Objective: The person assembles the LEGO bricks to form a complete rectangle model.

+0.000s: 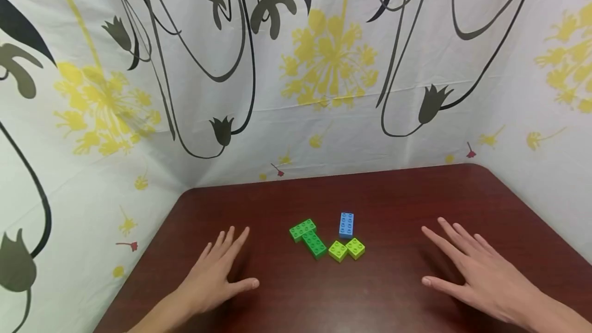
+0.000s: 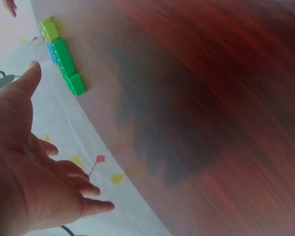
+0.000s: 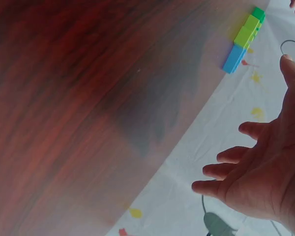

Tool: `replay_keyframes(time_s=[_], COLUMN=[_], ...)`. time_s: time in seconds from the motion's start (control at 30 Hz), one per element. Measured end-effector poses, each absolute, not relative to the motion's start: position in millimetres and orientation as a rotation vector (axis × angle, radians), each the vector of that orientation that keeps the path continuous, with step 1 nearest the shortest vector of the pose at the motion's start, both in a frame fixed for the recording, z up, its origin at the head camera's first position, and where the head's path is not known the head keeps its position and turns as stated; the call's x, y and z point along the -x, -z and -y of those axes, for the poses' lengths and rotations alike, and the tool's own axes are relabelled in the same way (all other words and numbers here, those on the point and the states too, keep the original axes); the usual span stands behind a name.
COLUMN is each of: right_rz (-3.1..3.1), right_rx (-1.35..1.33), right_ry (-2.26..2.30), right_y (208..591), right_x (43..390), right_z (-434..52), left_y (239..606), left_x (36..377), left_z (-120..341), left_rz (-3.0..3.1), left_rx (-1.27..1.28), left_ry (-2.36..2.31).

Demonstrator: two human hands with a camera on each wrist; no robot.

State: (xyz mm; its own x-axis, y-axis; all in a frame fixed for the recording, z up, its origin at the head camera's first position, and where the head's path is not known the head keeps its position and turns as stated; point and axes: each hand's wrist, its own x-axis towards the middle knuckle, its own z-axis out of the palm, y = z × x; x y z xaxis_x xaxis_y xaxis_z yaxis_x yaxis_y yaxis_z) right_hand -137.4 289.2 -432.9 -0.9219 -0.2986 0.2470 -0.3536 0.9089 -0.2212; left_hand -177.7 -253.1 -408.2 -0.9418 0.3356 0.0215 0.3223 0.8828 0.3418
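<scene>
Two green toy bricks (image 1: 314,244) lie end to side near the middle of the table, one angled against the other. Right of them sit two small lime-green bricks (image 1: 338,251), corner to corner. Behind the lime pair is a blue brick (image 1: 346,225), long side pointing away from me. My left hand (image 1: 213,271) is held over the table left of the bricks, fingers spread, holding nothing. Over on the right, my right hand (image 1: 485,274) is likewise spread and holds nothing. Both wrist views show each hand above the tabletop with its shadow beneath.
The dark red-brown table (image 1: 393,194) has rounded far corners. A white cloth (image 1: 287,132) printed with grey tulips and yellow flowers hangs behind it and along both sides.
</scene>
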Motion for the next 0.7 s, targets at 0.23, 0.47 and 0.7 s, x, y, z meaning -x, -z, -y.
replay_keyframes(time_s=[0.23, 0.47, 0.7], right_rz=[2.874, 2.874, 2.867], right_rx=[-0.574, -0.683, -0.782], right_ry=[-0.42, -0.505, -0.74], right_y=[424, 418, 417], right_x=[152, 171, 190], right_z=[-267, -241, -218], left_y=[406, 406, 414], left_x=[194, 205, 221], left_z=[234, 216, 196], left_rz=[-2.863, -2.792, -2.772], left_rx=[-0.545, -0.479, -0.527], left_ry=[-0.745, -0.855, -0.899])
